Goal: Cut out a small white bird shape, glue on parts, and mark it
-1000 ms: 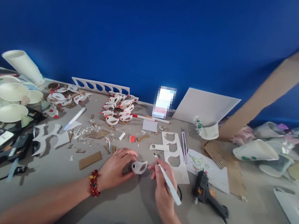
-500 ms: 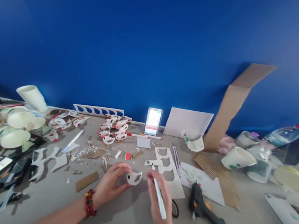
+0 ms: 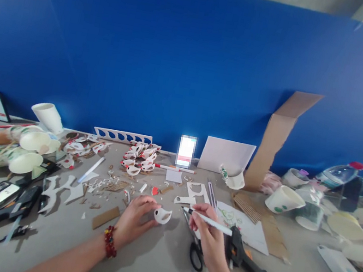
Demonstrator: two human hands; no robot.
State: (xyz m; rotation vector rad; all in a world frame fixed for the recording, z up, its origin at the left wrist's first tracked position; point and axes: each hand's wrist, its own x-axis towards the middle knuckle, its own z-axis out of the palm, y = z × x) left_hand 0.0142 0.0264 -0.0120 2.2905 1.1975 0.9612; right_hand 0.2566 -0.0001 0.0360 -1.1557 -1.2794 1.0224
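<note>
Between the thumb and fingers of my left hand (image 3: 136, 218) is a small white bird-shaped cutout (image 3: 163, 217) with a black dot on its left part. My right hand (image 3: 211, 240) grips a white marker pen (image 3: 215, 223), its dark tip pointing left, apart from the cutout. Black-handled scissors (image 3: 196, 258) lie on the table partly under my right hand. Beyond the hands sits a pile of similar white bird cutouts with red marks (image 3: 141, 156). A white sheet with cut-out holes (image 3: 187, 199) lies just past my right hand, partly hidden.
To the right are a black glue gun (image 3: 249, 260), a drawing on paper (image 3: 256, 238) and a tall cardboard strip (image 3: 269, 147). Paper cups (image 3: 284, 200) and a bottle (image 3: 339, 175) stand farther right. Scraps (image 3: 111, 184) litter the middle; a lit phone (image 3: 186, 151) leans at the back.
My right hand has moved right with the marker pen, which now lies flatter, baring more of the scissors. My left hand keeps the bird cutout nearly in place. The head view has tilted up.
</note>
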